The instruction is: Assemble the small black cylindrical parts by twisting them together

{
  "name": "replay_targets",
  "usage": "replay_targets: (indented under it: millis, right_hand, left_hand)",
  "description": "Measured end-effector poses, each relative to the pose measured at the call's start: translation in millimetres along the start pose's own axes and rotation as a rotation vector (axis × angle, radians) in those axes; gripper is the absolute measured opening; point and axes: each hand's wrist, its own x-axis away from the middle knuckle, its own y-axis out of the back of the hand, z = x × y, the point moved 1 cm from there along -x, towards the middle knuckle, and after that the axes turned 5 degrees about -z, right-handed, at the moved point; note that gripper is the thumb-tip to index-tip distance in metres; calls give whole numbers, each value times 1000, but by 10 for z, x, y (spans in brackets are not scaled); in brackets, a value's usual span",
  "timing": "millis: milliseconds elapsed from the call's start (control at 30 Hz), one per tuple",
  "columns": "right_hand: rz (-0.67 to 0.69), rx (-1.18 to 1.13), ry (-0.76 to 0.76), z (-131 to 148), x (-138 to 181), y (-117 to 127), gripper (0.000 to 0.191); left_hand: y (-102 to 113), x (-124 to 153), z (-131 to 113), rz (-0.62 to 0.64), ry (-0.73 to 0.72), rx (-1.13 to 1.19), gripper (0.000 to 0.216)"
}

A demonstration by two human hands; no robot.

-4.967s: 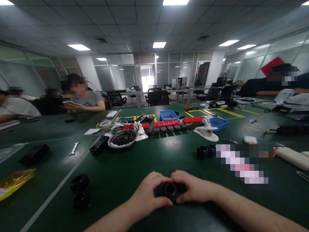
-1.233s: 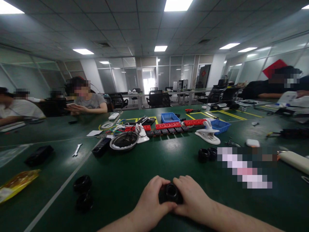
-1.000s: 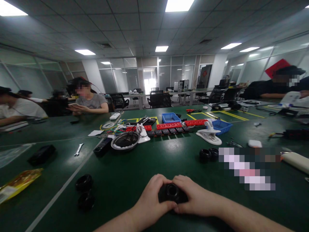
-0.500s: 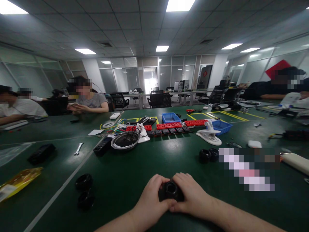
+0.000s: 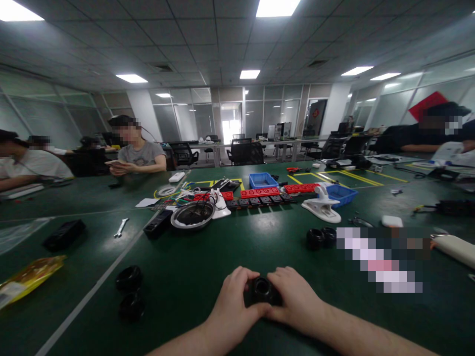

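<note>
Both my hands are curled around a small black ring-like part (image 5: 262,287), whose round central opening faces up toward me. From the left, my left hand (image 5: 236,307) grips it with fingers at the far side and thumb at the near side. My right hand (image 5: 297,300) closes on it from the right, the two thumbs meeting in front. Fingers hide part of its outer edge. Two glossy black rings (image 5: 129,278) lie close together to the left of my hands. Another pair of black rings (image 5: 315,238) sits farther off to the right.
A round metal dish (image 5: 193,216), red strips (image 5: 260,192), blue bins (image 5: 262,181) and a white clamp base (image 5: 322,207) stand ahead. A wrench (image 5: 120,228), black boxes (image 5: 64,235) and a yellow packet (image 5: 31,279) lie left. A person (image 5: 139,155) sits across the table, holding a phone.
My hands stay in nearly the same place around the black part, with slight shifts of the fingers. The person across has raised their head a little.
</note>
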Motion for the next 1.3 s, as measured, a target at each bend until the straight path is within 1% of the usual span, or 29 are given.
replay_targets:
  millis: [67,133,200,233,367,433,500,600,667,700,767,833,900,1000,1067,1167,1233,1300]
  right_hand:
    - [-50,47,6,53,24,-8,36]
    - [-57,5,21,57,37,13,42]
    - [-18,-96,60,20,35,57,48]
    - [15,-153,90,-7,29,83,48]
    - [137,-302,191,-121,-15,167,35]
    - [156,-323,180,-149,-35,165,33]
    - [140,-294,115,-138,-43,128,34]
    - [57,-123,20,-52,-24,46,34]
    - [-12,0,13,16,0,9,32]
    - [-43,35,18,40,11,2,32]
    - [-69,21,41,53,28,14,38]
    - [-37,-84,84,23,33,54,47]
    - [34,-215,135,-33,25,105,50]
    - [126,-331,182,-119,-3,161,43]
    - [148,-353,181,-146,-20,165,38]
    - [115,-289,86,-113,-29,117,37]
    - [55,-165,3,-50,-20,69,39]
    - [-19,-42,-24,21,-3,34,38]
  left_hand:
    - [-2,-4,3,-8,5,-1,38]
    - [9,-17,2,18,-6,15,37]
    - [29,-34,-3,56,-30,36,36]
    - [41,-42,-6,76,-47,47,36]
    - [75,-53,-12,110,-93,77,36]
    - [69,-46,-10,115,-99,82,35]
    - [45,-31,-1,98,-82,63,34]
    - [1,-8,21,12,-26,-8,36]
    - [-17,-1,29,-23,-10,-31,39]
    - [-19,-2,28,-20,-14,-27,40]
    - [-9,-12,17,13,-31,2,38]
    - [18,-25,3,59,-51,42,36]
    - [48,-37,-6,103,-68,73,36]
    - [75,-49,-1,134,-94,93,37]
    - [73,-52,7,137,-109,104,38]
    - [47,-47,12,126,-100,91,38]
    - [25,-35,11,92,-82,48,36]
    - [9,-22,8,50,-72,3,35]
